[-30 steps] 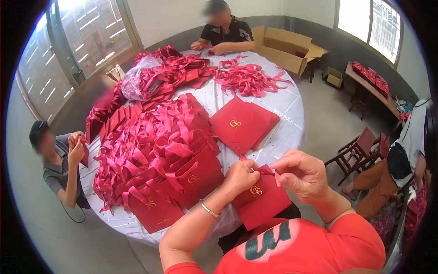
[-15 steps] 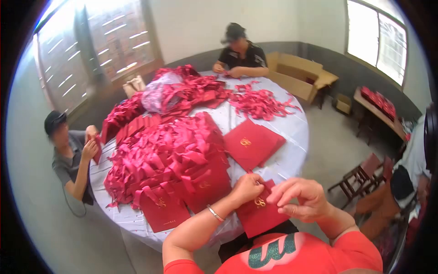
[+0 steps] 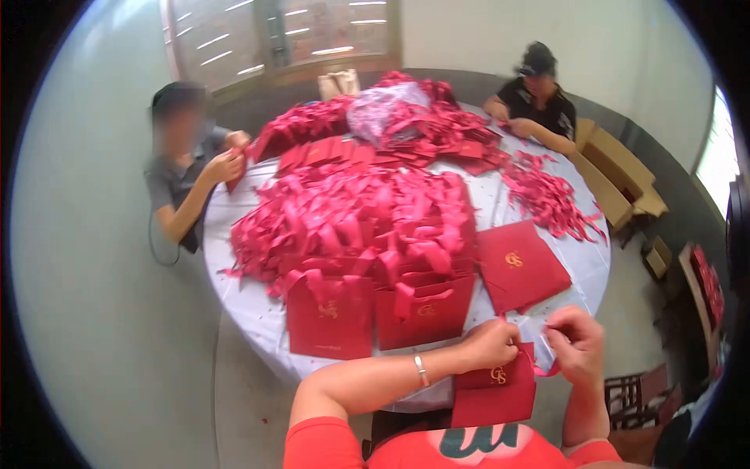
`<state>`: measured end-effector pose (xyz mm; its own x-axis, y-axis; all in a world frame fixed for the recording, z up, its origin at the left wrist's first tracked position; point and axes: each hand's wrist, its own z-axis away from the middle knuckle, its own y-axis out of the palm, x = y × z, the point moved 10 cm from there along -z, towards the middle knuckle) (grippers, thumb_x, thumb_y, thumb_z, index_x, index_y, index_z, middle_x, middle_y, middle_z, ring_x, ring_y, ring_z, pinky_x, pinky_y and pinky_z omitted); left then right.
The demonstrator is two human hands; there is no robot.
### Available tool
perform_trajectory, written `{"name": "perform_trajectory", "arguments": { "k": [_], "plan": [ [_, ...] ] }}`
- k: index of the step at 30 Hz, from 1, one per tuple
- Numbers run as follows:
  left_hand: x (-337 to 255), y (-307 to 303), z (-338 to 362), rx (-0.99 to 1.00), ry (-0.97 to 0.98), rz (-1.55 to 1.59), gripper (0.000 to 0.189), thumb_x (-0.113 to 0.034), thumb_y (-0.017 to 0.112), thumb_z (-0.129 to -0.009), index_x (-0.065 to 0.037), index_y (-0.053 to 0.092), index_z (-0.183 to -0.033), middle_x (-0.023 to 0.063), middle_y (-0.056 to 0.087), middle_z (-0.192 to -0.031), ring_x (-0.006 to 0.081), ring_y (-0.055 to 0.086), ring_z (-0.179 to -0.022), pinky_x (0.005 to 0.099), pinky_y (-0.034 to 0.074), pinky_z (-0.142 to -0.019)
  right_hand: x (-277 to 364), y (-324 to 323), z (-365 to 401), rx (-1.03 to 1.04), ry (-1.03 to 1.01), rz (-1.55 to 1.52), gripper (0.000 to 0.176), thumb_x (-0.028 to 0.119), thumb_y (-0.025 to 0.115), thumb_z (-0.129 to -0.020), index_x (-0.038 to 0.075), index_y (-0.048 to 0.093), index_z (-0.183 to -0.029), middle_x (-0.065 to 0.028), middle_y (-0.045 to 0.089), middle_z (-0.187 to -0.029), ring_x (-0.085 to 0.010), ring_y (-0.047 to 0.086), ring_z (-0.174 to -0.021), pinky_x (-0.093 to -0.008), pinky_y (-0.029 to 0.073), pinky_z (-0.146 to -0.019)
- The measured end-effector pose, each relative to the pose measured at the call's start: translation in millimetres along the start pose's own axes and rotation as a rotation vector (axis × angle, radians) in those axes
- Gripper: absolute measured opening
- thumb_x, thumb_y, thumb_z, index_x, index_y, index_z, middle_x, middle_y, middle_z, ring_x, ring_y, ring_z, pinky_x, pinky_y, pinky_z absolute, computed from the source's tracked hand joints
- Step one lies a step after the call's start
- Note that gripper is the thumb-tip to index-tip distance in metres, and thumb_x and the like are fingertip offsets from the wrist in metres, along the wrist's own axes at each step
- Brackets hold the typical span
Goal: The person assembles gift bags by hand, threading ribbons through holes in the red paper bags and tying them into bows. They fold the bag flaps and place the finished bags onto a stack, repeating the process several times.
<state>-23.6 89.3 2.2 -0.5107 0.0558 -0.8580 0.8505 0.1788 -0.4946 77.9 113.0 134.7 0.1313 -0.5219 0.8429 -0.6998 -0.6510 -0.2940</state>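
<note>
A red paper bag (image 3: pixel 494 402) with a gold emblem lies at the table's near edge, in front of my body. My left hand (image 3: pixel 494 345) is closed at the bag's top edge, and a bit of pink shows above its fingers. To the right, my right hand (image 3: pixel 576 345) pinches a pink ribbon (image 3: pixel 546 370) that runs down beside the bag; the fingertips partly hide it. Just beyond my hands lies a stack of flat red bags (image 3: pixel 522 266). Left of them stand several red bags with ribbon handles (image 3: pixel 426 310).
A heap of ribbon-handled bags (image 3: pixel 336 211) covers much of the round white-covered table (image 3: pixel 254 313). Loose pink ribbons (image 3: pixel 551 195) lie at the right. Two people, one at the left (image 3: pixel 187 172) and one at the far side (image 3: pixel 539 102), handle pieces. Cardboard boxes (image 3: pixel 617 168) stand behind.
The view has turned left. My right hand, raised with fingers apart before, now pinches the ribbon beside the bag. My left hand stays at the bag's top edge.
</note>
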Motion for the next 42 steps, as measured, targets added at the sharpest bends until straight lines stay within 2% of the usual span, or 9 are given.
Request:
{"name": "perform_trajectory", "arguments": {
  "k": [3,7,10,21,23,25,27,37,42],
  "plan": [
    [-8.6,-8.6,4.7,-0.072,-0.013,0.042,0.018,-0.011,0.064,-0.077,0.000,0.062,-0.091,0.0195,0.067,-0.077,0.0291,0.068,-0.074,0.0402,0.053,-0.066,-32.9,6.6,-0.5,0.045,0.046,0.222,0.012,-0.005,0.067,-0.079,0.001,0.063,-0.089,-0.0077,0.063,-0.080,-0.0151,0.061,-0.071,-0.0270,0.048,-0.059],
    [0.0,-15.4,1.3,-0.071,-0.054,0.097,0.014,-0.003,0.063,-0.082,0.002,0.055,-0.092,0.0078,0.065,-0.072,0.0097,0.062,-0.068,0.0280,0.049,-0.057,-55.8,14.2,5.0,0.121,0.033,0.206,0.012,-0.002,0.069,-0.079,0.001,0.064,-0.089,-0.0107,0.064,-0.082,-0.0226,0.063,-0.074,-0.0314,0.050,-0.061],
    [13.8,-11.3,0.0,-0.070,-0.135,0.299,0.018,-0.010,0.064,-0.078,0.000,0.057,-0.091,0.0179,0.066,-0.073,0.0244,0.068,-0.069,0.0381,0.051,-0.062,-57.7,10.8,-1.8,0.107,-0.027,0.211,0.016,-0.002,0.071,-0.075,0.003,0.064,-0.089,-0.0097,0.065,-0.083,-0.0252,0.063,-0.077,-0.0346,0.050,-0.068],
    [-13.8,-23.5,2.2,-0.175,0.053,0.124,0.015,0.000,0.061,-0.084,0.001,0.058,-0.099,0.0203,0.067,-0.078,0.0276,0.071,-0.074,0.0360,0.054,-0.061,-63.5,0.3,-15.8,0.223,-0.275,0.235,0.018,-0.001,0.072,-0.072,0.006,0.061,-0.085,-0.0070,0.065,-0.090,-0.0276,0.060,-0.086,-0.0380,0.049,-0.077],
    [-14.1,-20.7,2.0,-0.115,0.027,0.055,0.012,0.003,0.059,-0.087,0.003,0.057,-0.100,0.0102,0.070,-0.083,0.0087,0.064,-0.079,0.0247,0.051,-0.066,-65.3,3.8,-12.7,0.247,-0.303,0.234,0.018,-0.001,0.072,-0.072,0.006,0.061,-0.084,-0.0071,0.064,-0.089,-0.0272,0.059,-0.086,-0.0378,0.048,-0.078],
    [-18.9,-19.8,1.7,-0.114,0.058,0.020,0.012,0.003,0.059,-0.087,0.002,0.058,-0.099,0.0117,0.070,-0.083,0.0110,0.066,-0.078,0.0260,0.052,-0.065,-64.5,0.0,-6.7,0.219,-0.290,0.229,0.016,0.001,0.071,-0.073,0.006,0.060,-0.084,-0.0081,0.062,-0.086,-0.0284,0.058,-0.085,-0.0388,0.047,-0.077],
    [-34.7,-23.6,3.0,-0.165,0.120,-0.078,0.014,-0.003,0.063,-0.084,-0.002,0.061,-0.097,0.0182,0.068,-0.078,0.0324,0.069,-0.071,0.0390,0.054,-0.061,-63.5,-3.7,2.0,0.192,-0.276,0.220,0.015,0.002,0.070,-0.073,0.005,0.059,-0.084,-0.0091,0.060,-0.083,-0.0296,0.057,-0.083,-0.0399,0.047,-0.076],
    [-96.3,-33.1,16.6,-0.057,0.401,-0.517,0.011,-0.012,0.072,-0.071,-0.009,0.069,-0.082,0.0100,0.062,-0.064,0.0294,0.063,-0.067,0.0411,0.048,-0.061,-59.2,-3.2,23.0,0.173,-0.099,0.256,0.016,-0.002,0.070,-0.074,0.004,0.061,-0.084,-0.0083,0.061,-0.084,-0.0271,0.058,-0.083,-0.0362,0.047,-0.076],
    [-95.7,-60.5,15.8,-0.066,0.247,-0.511,0.015,-0.014,0.072,-0.072,-0.012,0.073,-0.087,0.0112,0.064,-0.067,0.0283,0.064,-0.064,0.0386,0.050,-0.060,-38.4,-13.5,3.3,0.161,-0.166,0.331,0.016,-0.001,0.070,-0.074,0.005,0.061,-0.086,-0.0083,0.060,-0.083,-0.0282,0.056,-0.082,-0.0366,0.045,-0.074]
  ]
}}
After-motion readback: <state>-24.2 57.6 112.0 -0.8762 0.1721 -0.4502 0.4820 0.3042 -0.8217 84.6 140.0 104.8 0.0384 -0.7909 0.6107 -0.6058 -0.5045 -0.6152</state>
